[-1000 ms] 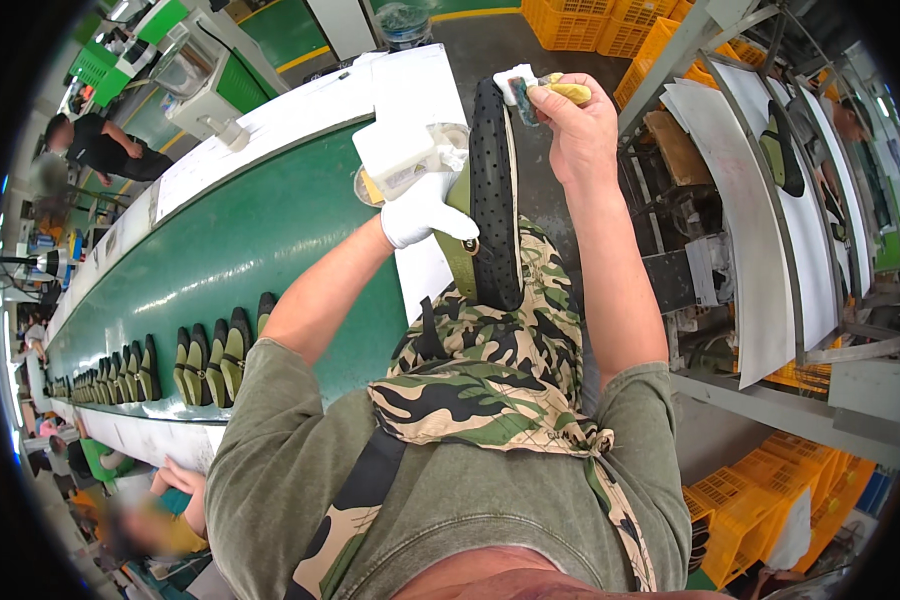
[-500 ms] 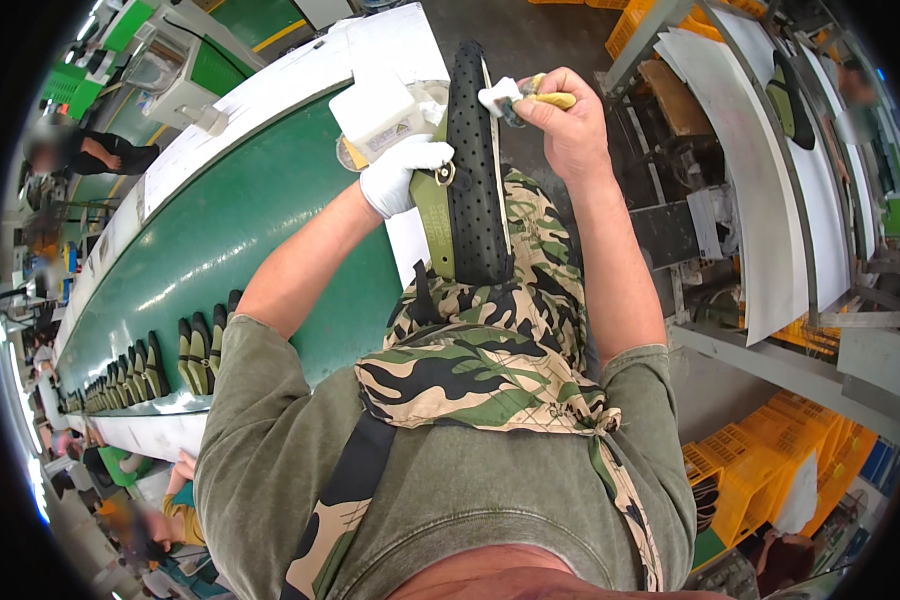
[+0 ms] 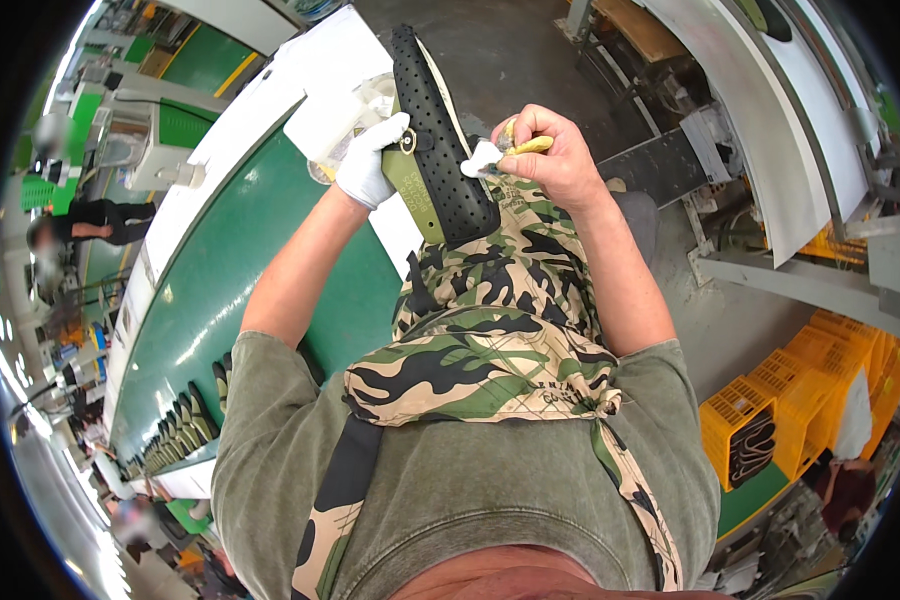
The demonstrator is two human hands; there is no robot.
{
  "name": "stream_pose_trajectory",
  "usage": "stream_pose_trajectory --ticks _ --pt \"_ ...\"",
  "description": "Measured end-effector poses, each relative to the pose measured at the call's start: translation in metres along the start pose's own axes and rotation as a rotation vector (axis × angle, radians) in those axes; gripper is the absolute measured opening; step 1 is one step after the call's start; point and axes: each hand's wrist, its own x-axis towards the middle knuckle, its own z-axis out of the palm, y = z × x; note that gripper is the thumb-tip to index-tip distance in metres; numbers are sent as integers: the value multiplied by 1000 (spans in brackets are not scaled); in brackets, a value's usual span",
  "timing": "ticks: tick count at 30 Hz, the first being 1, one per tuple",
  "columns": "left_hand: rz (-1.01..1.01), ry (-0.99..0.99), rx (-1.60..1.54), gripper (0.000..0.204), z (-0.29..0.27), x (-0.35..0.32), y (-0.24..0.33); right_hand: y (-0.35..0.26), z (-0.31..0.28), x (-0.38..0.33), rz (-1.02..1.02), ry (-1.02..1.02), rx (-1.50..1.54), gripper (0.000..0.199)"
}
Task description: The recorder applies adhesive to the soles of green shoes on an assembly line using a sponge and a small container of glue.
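A long green conveyor belt (image 3: 260,260) with a white rim is seen on the left, carrying a row of dark shoe soles (image 3: 185,425) well down its length. White curved racks (image 3: 770,130) and yellow crates (image 3: 820,390) are set to the right, so the open room is judged narrowest on that side and widest over the camouflage apron (image 3: 490,330). A black perforated shoe sole (image 3: 440,130) with an olive edge is held upright above the apron, near the belt's rim. It is clamped by the left hand (image 3: 370,160), which is gloved in white. The right hand (image 3: 560,160) is closed on a small yellow-handled brush (image 3: 515,148), whose white tip is touching the sole's side. The step in hand is judged to be coating or cleaning the sole's edge. A steady stroke along that edge is called for next, with the sole kept clear of the belt rim.
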Motion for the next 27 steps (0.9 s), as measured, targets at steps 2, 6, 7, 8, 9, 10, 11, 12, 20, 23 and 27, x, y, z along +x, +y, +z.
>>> stream_pose_trajectory --ticks 2,6,7,8,9,10,11,12,20,23,27 --pt "-32 -2 8 32 1 7 -6 -3 -9 -8 -18 -3 -13 29" --pt "-38 -16 -11 31 25 24 -8 -6 -32 -23 -94 -26 -72 29" --pt "-44 -36 5 31 32 27 -8 -9 -39 -26 -113 -51 -92 29" --pt "4 -58 49 30 36 29 -10 -12 -45 -31 -85 -33 -44 27" --pt "67 -93 90 30 37 36 -8 -18 -45 -32 -43 -11 89 28" --pt "106 4 122 30 -4 57 -15 -18 -41 -30 -73 53 77 28" --pt "120 31 141 34 -26 66 -22 -17 -42 -26 -115 126 53 27" --pt "151 72 138 39 -25 67 -23 -11 -46 -22 -152 94 39 26" --pt "84 -275 377 56 119 133 63 33 -141 -45 -335 422 459 24" --pt "142 -292 338 37 244 162 80 76 -178 -55 -370 541 529 24" --pt "172 -318 420 40 387 225 80 117 -200 -68 -201 722 491 22"
